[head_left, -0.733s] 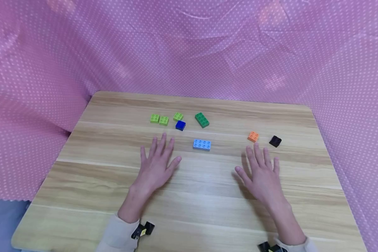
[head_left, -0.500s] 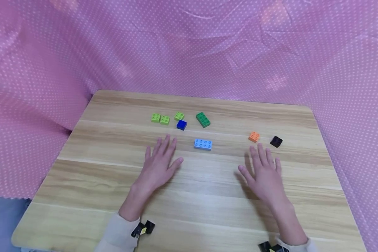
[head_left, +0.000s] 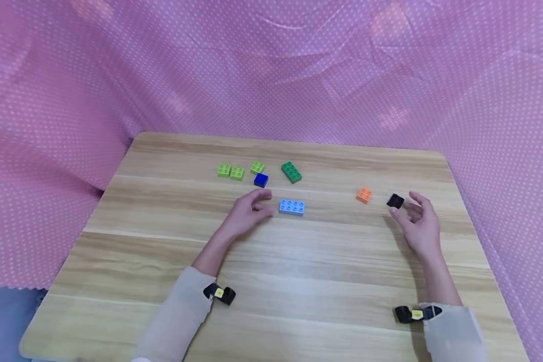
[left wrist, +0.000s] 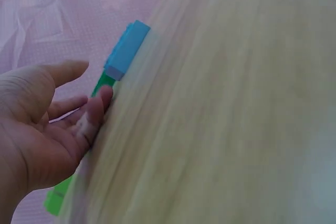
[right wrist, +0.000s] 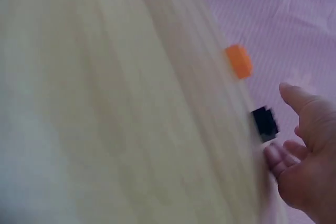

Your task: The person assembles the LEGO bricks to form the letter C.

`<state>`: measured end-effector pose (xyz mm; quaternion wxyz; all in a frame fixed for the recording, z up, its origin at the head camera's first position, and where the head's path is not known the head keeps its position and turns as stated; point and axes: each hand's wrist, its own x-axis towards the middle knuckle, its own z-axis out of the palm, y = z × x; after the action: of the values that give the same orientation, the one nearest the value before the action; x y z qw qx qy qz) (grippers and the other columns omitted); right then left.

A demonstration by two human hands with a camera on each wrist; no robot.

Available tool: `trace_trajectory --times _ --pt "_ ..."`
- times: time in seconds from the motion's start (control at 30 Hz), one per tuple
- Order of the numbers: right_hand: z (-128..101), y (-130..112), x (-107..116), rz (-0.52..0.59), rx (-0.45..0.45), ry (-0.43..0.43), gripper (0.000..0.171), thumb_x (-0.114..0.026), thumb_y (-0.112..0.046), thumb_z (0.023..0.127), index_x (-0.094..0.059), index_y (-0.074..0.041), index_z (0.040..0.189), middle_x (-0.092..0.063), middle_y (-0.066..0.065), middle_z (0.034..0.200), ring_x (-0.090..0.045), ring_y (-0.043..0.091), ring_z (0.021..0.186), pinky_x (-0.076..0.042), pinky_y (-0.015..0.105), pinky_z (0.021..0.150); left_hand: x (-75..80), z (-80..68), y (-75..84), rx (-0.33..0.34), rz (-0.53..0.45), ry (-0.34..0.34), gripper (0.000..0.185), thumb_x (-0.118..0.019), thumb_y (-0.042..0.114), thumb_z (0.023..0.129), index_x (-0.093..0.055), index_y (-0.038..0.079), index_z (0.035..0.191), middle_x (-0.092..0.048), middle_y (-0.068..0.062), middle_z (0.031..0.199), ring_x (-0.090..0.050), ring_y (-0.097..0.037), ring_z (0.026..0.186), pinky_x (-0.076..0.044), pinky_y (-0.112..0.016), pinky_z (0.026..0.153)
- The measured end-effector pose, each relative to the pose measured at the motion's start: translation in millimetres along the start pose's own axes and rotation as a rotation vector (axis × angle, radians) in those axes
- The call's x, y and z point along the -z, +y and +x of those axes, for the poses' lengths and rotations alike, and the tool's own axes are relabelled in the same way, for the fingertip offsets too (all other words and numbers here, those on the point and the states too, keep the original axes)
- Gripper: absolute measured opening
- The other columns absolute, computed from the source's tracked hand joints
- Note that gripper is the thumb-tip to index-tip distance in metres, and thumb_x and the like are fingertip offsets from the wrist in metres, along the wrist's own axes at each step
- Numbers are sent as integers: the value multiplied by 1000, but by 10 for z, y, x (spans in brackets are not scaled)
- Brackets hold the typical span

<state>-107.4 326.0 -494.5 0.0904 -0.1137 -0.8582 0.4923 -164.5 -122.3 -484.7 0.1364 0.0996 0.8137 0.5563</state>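
- Pink dotted cloth [head_left: 389, 75] backs a light wooden table [head_left: 298, 281].
- Right hand [head_left: 418, 223], fingers loosely spread and holding nothing, sits just beside the small black brick [head_left: 395, 201] at frame right.
- Left hand [head_left: 249, 213], likewise loose and empty, is near the light blue rectangular brick [head_left: 291, 207] at centre.
- Small orange brick [head_left: 364, 195] lies between.
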Motion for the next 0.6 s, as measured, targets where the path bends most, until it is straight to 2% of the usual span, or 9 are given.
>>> trace_trajectory --times 0.07,0.17,0.27,0.43,0.53,0.6 --pt "89 54 -23 -1 29 12 73 -75 -34 89 -41 -14 150 -54 14 139 -57 22 114 -46 9 79 -49 73 -20 7 -45 -31 56 -73 24 92 -51 13 142 -59 -2 136 -67 -15 102 -60 -32 80" --pt "206 98 -71 -24 85 27 67 -76 -32 88 -48 -13 145 -58 10 136 -56 17 110 -43 10 81 -121 159 -26 -4 -109 -77 58 -75 24 91 -51 13 142 -58 -3 134 -69 -18 100 -62 -35 73" --pt "283 119 -130 -68 127 49 58 -77 -30 88 -56 -12 139 -63 9 128 -55 17 106 -42 13 82 -191 224 -25 -34 -60 -89 50 -76 26 89 -59 18 136 -61 -1 125 -69 -19 86 -61 -34 66" --pt "323 149 -208 -133 150 123 42 -78 -27 87 -68 -13 125 -67 13 103 -56 14 91 -38 17 72 -264 278 -31 -53 53 -37 32 -78 26 87 -70 26 119 -64 2 105 -63 -20 61 -57 -33 54" --pt "314 156 -223 -91 138 183 39 -78 -27 87 -70 -14 123 -66 8 97 -56 7 80 -41 14 67 -285 303 -31 -58 58 -20 29 -78 25 87 -71 26 115 -65 1 100 -62 -21 58 -56 -35 52" --pt "296 150 -225 -7 116 223 39 -78 -26 87 -70 -14 123 -65 4 96 -58 3 73 -44 10 62 -294 317 -31 -59 62 -15 28 -79 26 87 -71 26 114 -65 1 100 -63 -21 58 -56 -35 52"
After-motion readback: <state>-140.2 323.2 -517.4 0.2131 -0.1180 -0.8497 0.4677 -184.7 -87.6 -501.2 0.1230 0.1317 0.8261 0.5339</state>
